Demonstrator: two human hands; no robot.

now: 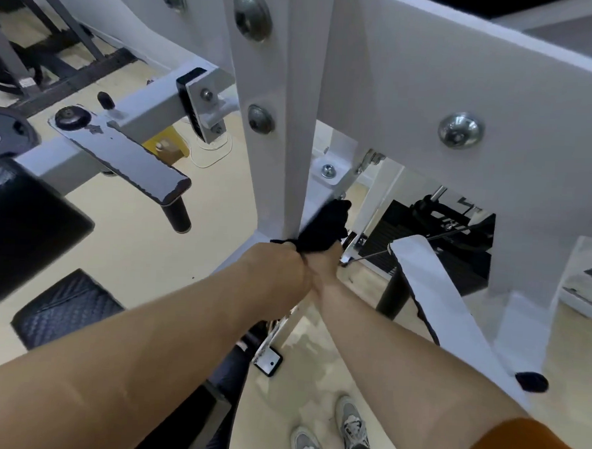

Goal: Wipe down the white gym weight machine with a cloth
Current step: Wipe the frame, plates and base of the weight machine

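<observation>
Head view, looking steeply down along two bare forearms towards the foot of the white machine [467, 72]. Shows the left hand [285, 263] fisted round the lower end of a black cloth [324, 222], which sits bunched against the right-hand edge of an upright post [284, 162], low down near where the post meets the base. Shows the right hand [325, 262] tucked tight against the left, thumb up beside the cloth and seemingly gripping it too, though with most fingers hidden, so hard to say how firmly. Puts the job somewhere mid-wipe on this post, with the wide plate above and its bolts [260, 118] looking no different from the rest, so impossible to judge what is done. Worth watching from here: a small bracket [328, 171] just behind the cloth and a thin cable [424, 236] running close on the right towards the weight stack [387, 229]. Could easily snag a loose fold on either during a careless stroke and jerk the cloth free. Might also scrape knuckles on the post's hard edge, given how tightly both fists crowd it. With the cloth wadded so small, likely to leave streaks or miss the narrow faces. With arms stretched far forward over the shoes [349, 426], risks a slip or overbalance on a hard push.
</observation>
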